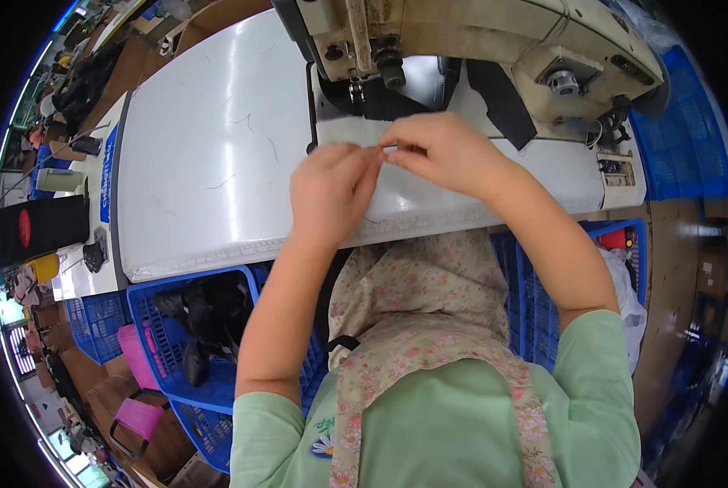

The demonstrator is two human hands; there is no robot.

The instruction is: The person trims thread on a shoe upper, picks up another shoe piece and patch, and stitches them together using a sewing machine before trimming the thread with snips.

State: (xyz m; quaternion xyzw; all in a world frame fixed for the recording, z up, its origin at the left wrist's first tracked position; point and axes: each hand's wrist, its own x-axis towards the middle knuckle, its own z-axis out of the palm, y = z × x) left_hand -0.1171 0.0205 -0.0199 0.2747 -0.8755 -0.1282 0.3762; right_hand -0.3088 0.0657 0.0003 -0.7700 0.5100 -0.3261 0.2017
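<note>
My left hand (331, 185) and my right hand (438, 154) meet fingertip to fingertip over the front of a white sewing table. Both are pinched closed; whatever lies between the fingertips is too small to make out. Just beyond them stands a cream industrial sewing machine (478, 37), its needle and presser foot (356, 91) above the bed. Under and behind the foot lies black material (392, 104). A separate black cut piece (502, 102) rests on the bed, right of the foot and beyond my right hand.
Loose dark threads lie on the white tabletop (193, 163). Below its front edge, a blue crate (148, 325) at left holds black pieces. Another blue crate (640, 244) stands at right with a white plastic bag (628, 297). A blue basket (681, 130) sits beyond the machine's right end.
</note>
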